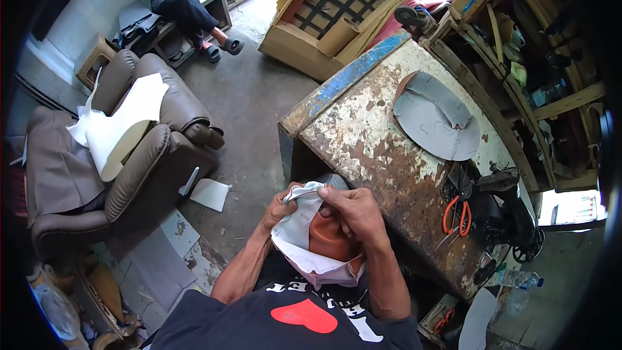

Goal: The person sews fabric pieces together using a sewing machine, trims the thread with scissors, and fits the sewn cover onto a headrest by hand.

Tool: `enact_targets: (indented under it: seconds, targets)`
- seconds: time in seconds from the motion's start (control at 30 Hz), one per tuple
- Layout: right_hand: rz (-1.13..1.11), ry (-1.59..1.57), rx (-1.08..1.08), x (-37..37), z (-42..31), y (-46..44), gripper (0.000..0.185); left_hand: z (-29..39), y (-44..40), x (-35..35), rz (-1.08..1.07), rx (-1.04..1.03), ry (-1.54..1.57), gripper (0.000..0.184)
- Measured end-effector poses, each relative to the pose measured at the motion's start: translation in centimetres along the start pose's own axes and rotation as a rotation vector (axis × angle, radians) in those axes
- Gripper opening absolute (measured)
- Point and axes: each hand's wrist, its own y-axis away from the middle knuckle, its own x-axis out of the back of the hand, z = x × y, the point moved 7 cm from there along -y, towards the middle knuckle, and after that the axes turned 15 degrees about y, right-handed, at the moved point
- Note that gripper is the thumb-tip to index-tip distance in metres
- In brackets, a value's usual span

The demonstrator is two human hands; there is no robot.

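Note:
Close in front of my chest is a sewn leather cover (328,236), orange-brown on one face and whitish grey on its backing. My left hand (280,206) grips its folded upper edge on the left. At the top right of the same edge, my right hand (355,212) pinches the material between thumb and fingers. The cover hangs open below both hands, showing part of its inside. Some fingertips are hidden behind the folds.
On the worn workbench (350,136) lie a grey oval piece (434,116) and orange-handled scissors (457,215), beside a black sewing machine (512,207). A brown armchair (139,155) bears white foam (120,126). A seated person (181,6) is at the back.

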Motion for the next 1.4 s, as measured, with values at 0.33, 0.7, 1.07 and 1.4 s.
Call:
enact_targets:
  seconds: [0.33, 0.7, 1.07, 1.4]
  targets:
    - [0.047, -0.218, -0.069, 1.5, 1.6, 0.9, 0.047, -1.8, -2.6, 0.3, -0.047, 0.008, 0.258, 0.046]
    - [0.064, -0.518, 0.137, 3.1, 2.7, 0.2, 0.021, -4.9, -3.3, -0.9, 0.054, 0.13, 0.317, 0.073]
    - [0.547, -0.078, 0.483, 4.8, 2.7, 7.4, 0.022, -3.6, -2.9, 0.8, 0.056, 0.076, 0.484, 0.041]
    - [0.777, 0.545, 0.455, -4.4, 15.3, 15.5, 0.094, -0.5, 4.1, 2.9, 0.431, 0.012, 0.204, 0.046]
